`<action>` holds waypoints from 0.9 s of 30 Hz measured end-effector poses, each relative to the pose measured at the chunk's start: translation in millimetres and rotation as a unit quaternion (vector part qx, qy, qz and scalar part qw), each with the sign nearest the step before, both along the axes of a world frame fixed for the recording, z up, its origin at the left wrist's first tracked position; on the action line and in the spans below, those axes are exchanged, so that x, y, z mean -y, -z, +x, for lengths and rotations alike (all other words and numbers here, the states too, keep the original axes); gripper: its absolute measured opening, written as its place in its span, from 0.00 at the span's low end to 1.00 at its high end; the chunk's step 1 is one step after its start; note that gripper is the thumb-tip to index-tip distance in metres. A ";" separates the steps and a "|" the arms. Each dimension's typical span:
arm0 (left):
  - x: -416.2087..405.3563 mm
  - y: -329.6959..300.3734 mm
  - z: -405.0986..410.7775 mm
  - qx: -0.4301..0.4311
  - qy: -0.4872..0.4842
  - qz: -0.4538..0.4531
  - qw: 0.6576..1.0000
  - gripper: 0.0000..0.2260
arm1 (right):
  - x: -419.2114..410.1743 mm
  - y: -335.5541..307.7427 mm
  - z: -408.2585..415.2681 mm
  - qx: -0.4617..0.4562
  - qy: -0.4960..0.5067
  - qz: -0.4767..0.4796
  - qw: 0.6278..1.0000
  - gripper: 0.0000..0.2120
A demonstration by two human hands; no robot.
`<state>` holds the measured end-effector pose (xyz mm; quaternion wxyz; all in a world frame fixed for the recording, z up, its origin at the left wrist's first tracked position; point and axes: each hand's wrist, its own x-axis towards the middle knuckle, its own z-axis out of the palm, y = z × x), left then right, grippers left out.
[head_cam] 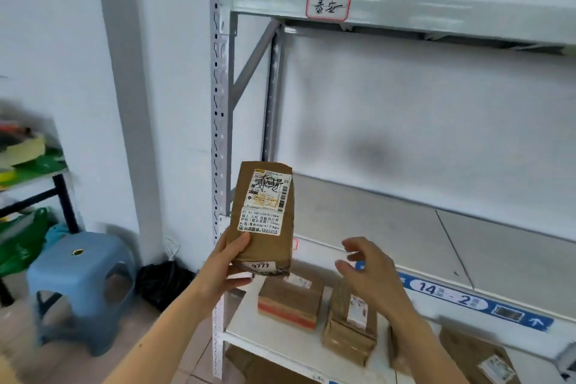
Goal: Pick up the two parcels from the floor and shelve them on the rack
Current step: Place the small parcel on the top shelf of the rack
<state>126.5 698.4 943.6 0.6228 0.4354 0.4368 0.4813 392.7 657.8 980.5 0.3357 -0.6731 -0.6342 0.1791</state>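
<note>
My left hand [229, 262] grips the lower end of a tall brown cardboard parcel [265, 237] with a white shipping label, held upright in front of the rack's left post. My right hand [366, 265] hovers just to the right of it, fingers spread and curled, holding nothing. Behind the parcel runs the grey metal rack [389, 215], whose middle shelf is bare. On the lower shelf sit other brown parcels: a box with a red stripe [290, 302], a bundled one [349, 324] and another at the right edge [480, 358].
A blue plastic stool [81, 284] stands on the tiled floor at the left. A black bag [165, 280] lies by the wall next to the rack post [219, 121]. A small table with green items [28, 165] is at far left. An upper shelf beam [405, 12] carries a handwritten label.
</note>
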 end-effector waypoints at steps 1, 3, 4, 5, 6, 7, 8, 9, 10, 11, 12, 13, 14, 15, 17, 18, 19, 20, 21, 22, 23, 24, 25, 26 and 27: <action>-15.0 -5.8 -3.8 0.006 -0.007 0.005 1.000 0.32 | -21.3 -11.0 -4.3 0.003 -0.003 0.013 1.000 0.15; -45.7 -19.5 -8.9 0.011 -0.016 0.021 1.000 0.35 | -57.2 -26.9 -12.8 0.003 -0.012 0.039 0.999 0.16; -64.0 -27.8 -11.3 0.012 -0.019 0.035 0.999 0.36 | -74.7 -31.2 -16.5 0.001 -0.016 0.052 0.999 0.16; -81.2 -36.7 -13.8 0.014 -0.019 0.050 0.998 0.37 | -90.4 -32.6 -19.7 0.000 -0.018 0.061 0.998 0.15; -99.7 -46.0 -16.9 0.016 -0.016 0.066 0.998 0.39 | -105.3 -32.7 -23.2 0.000 -0.016 0.067 0.998 0.15; -117.7 -58.3 -19.9 0.018 -0.010 0.083 0.996 0.41 | -119.8 -32.8 -26.4 0.001 -0.014 0.066 0.998 0.16; -131.6 -70.7 -22.4 0.021 -0.002 0.100 0.995 0.43 | -130.3 -33.7 -29.6 0.001 -0.012 0.063 0.998 0.16; -146.9 -86.5 -25.3 0.024 0.013 0.118 0.993 0.43 | -143.3 -36.3 -32.9 -0.003 -0.007 0.062 0.998 0.16; -160.0 -102.6 -27.2 0.027 0.030 0.137 0.990 0.40 | -155.2 -40.3 -35.9 -0.009 -0.002 0.065 0.998 0.16; -171.5 -120.2 -29.1 0.031 0.044 0.157 0.986 0.36 | -166.1 -46.6 -39.3 -0.016 0.000 0.074 0.997 0.16; -182.7 -138.9 -30.9 0.036 0.054 0.183 0.981 0.31 | -177.1 -55.4 -43.0 -0.022 0.000 0.090 0.996 0.16; -188.5 -157.5 -32.2 0.045 0.062 0.207 0.975 0.25 | -184.8 -65.8 -47.2 -0.027 -0.003 0.109 0.994 0.17; -195.3 -176.8 -34.0 0.055 0.072 0.233 0.968 0.21 | -193.6 -78.6 -51.8 -0.030 -0.005 0.134 0.991 0.17; -199.6 -195.8 -35.9 0.064 0.083 0.261 0.960 0.20 | -200.8 -92.4 -55.8 -0.034 -0.007 0.162 0.986 0.17; -207.2 -230.6 -39.1 0.080 0.101 0.317 0.940 0.25 | -210.4 -126.2 -63.3 -0.043 -0.011 0.223 0.974 0.16; -209.8 -245.8 -40.4 0.093 0.109 0.342 0.929 0.26 | -211.5 -144.2 -67.3 -0.046 -0.015 0.250 0.967 0.17; -213.4 -261.4 -41.2 0.105 0.118 0.364 0.918 0.25 | -212.0 -163.0 -71.0 -0.049 -0.020 0.278 0.959 0.17; -217.1 -276.7 -41.8 0.113 0.124 0.385 0.908 0.25 | -211.1 -181.9 -74.8 -0.055 -0.027 0.310 0.949 0.19; -220.5 -292.1 -41.5 0.118 0.125 0.399 0.901 0.24 | -209.5 -200.4 -78.5 -0.066 -0.036 0.343 0.936 0.22; -224.6 -307.1 -40.2 0.118 0.121 0.410 0.896 0.22 | -207.6 -219.1 -82.6 -0.079 -0.048 0.377 0.922 0.26; -226.8 -321.0 -37.8 0.113 0.115 0.416 0.895 0.20 | -205.4 -236.3 -86.8 -0.087 -0.061 0.408 0.907 0.30; -229.8 -335.0 -35.7 0.102 0.108 0.421 0.895 0.20 | -205.1 -253.6 -90.9 -0.084 -0.072 0.437 0.893 0.34; -232.6 -348.7 -33.4 0.090 0.102 0.427 0.894 0.20 | -206.5 -269.2 -94.8 -0.074 -0.078 0.460 0.881 0.37; -235.7 -361.4 -30.7 0.075 0.095 0.435 0.892 0.20 | -210.1 -283.9 -98.0 -0.061 -0.079 0.476 0.874 0.39; -238.9 -373.6 -27.8 0.057 0.090 0.444 0.890 0.21 | -215.0 -297.8 -101.4 -0.048 -0.077 0.487 0.869 0.39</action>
